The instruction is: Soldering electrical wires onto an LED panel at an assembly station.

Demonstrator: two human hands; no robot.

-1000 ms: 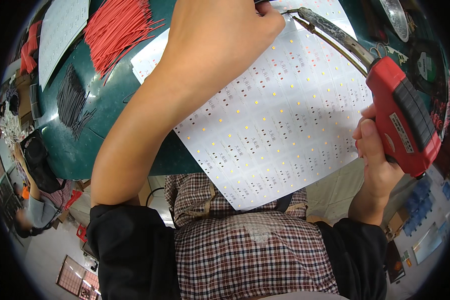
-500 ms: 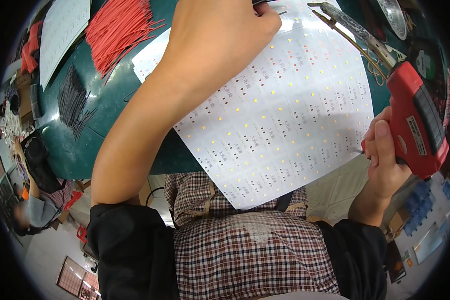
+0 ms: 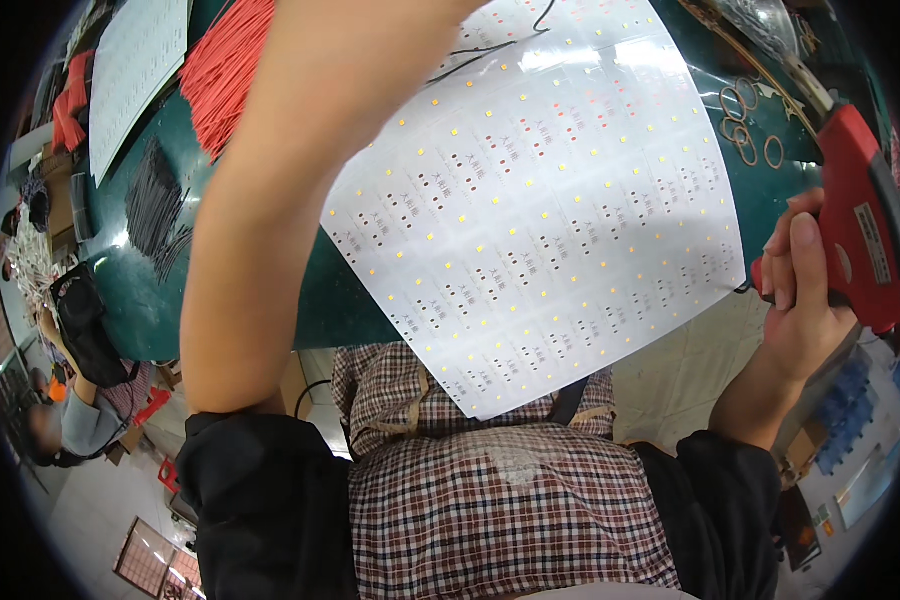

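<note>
A white sheet of circuit panels, dotted with small yellow squares and dark pads, lies on the green table and hangs over its near edge. My right hand is wrapped round the handle of a red soldering gun beside the sheet's right edge. The gun's long metal front points up and left, toward the top of the view. My left hand reaches across the sheet's far left part; its fingers are past the top edge, out of sight. Thin black wires lie on the sheet near it.
Red wires lie bundled at the far left, with black wires nearer. Another white sheet is beyond them. Thin tan loops lie right of the sheet. A person sits at the left.
My left hand has moved up and left, its fingers leaving the view. Black wires now show on the sheet. My right hand and the soldering gun have shifted right.
</note>
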